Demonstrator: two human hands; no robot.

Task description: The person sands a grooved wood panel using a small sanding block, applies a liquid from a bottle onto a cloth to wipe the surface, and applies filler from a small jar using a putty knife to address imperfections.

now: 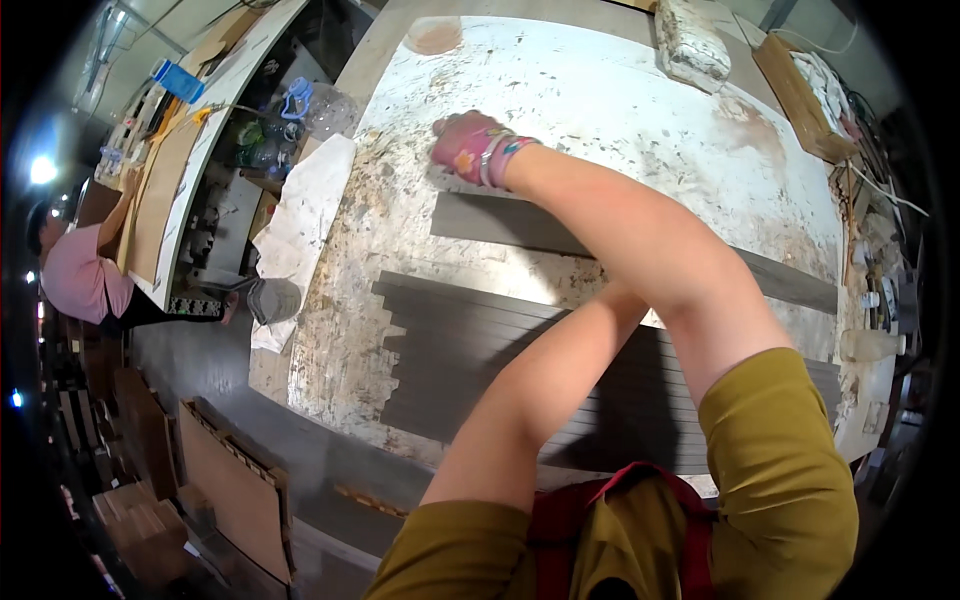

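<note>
The right hand [468, 146] in a pink glove lies at the far-left end of 1 grey strip [500, 225]; its finger state I cannot tell. The left hand is hidden.

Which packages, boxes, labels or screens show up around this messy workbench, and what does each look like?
Blue box: small, rectangular, on the long side table at far left.
Clear plastic bag: crumpled, just off the workbench's upper left edge.
Cardboard sheets: brown, flat, leaning on the floor at lower left.
No screens or readable labels show.
</note>
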